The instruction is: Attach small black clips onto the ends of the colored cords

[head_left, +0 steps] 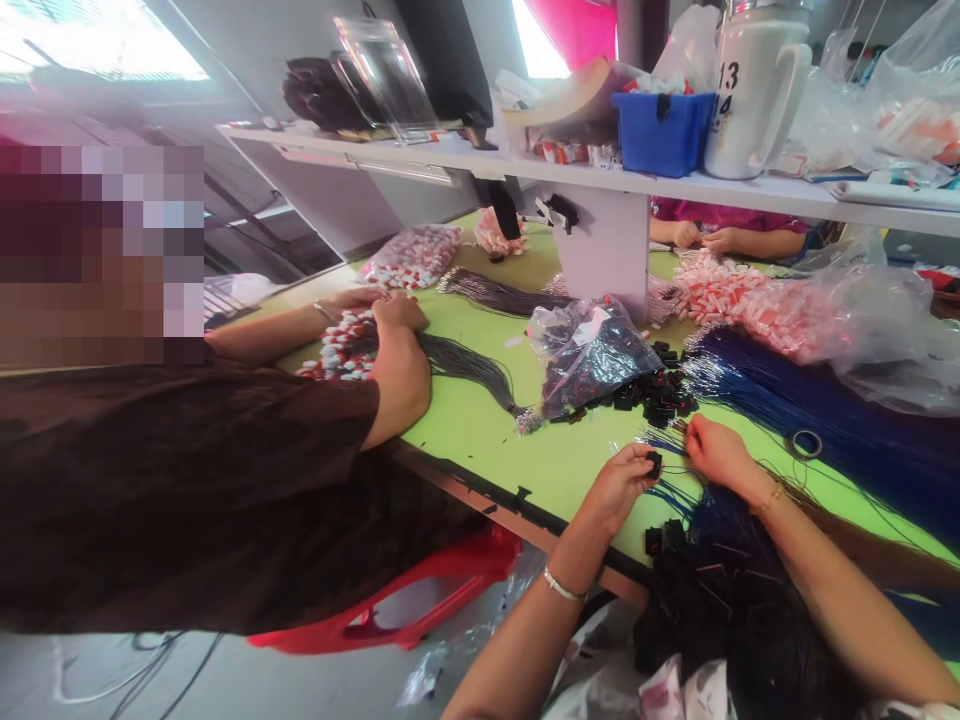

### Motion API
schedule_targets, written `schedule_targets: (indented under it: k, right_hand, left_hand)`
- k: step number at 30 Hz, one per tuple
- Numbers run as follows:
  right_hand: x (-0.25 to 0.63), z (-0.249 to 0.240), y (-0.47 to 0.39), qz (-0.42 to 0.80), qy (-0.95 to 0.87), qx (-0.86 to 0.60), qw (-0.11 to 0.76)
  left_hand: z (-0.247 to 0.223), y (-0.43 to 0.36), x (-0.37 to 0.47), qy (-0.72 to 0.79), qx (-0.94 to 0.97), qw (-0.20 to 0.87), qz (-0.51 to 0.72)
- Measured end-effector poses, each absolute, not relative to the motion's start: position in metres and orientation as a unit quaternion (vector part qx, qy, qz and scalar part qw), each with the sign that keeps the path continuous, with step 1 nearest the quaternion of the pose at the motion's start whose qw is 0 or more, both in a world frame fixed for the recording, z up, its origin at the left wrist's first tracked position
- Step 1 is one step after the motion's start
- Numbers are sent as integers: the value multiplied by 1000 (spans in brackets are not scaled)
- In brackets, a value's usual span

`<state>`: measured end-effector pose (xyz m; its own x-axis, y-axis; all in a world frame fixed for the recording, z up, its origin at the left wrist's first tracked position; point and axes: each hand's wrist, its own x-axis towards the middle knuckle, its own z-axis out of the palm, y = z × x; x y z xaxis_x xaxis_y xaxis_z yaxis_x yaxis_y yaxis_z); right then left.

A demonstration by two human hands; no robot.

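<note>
My left hand (622, 485), with a bracelet at its wrist, pinches a small black plastic connector housing (654, 464) above the green tabletop. Just right of it, my right hand (716, 450) is closed with fingertips on thin wires (660, 437); how many it grips is hidden. Blue wires run under both hands into a dark bundle (720, 515) near the table's front edge. Finished-looking black connectors (664, 538) lie beside that bundle. Beyond my hands sits a loose pile of black connector housings (660, 395), next to a clear plastic bag (592, 355) holding more dark pieces.
A long blue wire bundle (810, 400) and a tape roll (806, 444) lie to the right. At left, a co-worker's hands (397, 315) handle grey wires (472, 365) with red-white ends. Another person's hands (705, 238) show beneath the shelf (585, 175). A red stool (390, 600) stands below.
</note>
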<state>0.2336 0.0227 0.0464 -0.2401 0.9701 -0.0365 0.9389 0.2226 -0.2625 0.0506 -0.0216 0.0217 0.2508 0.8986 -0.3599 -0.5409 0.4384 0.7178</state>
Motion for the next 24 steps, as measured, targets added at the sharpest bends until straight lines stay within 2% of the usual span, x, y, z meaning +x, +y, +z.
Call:
schedule_targets:
  k: [5,9,13,19,24]
  right_hand:
    - [232,44,23,243,-768,-547,228]
    - [227,46,18,325,-745,-499,299]
    - [225,48,10,340,-744,-490,301]
    - [223,55,1,257,-762,-535,260]
    - [220,60,1,234,-761,-559,233]
  left_hand:
    - [24,-21,52,380,223,753,489]
    - [24,-18,57,361,178,766,501]
    - [23,-14,64,348,142,785,492]
    - [23,-14,66,340,120,796,486]
    - [19,-14,64,332,123,804,478]
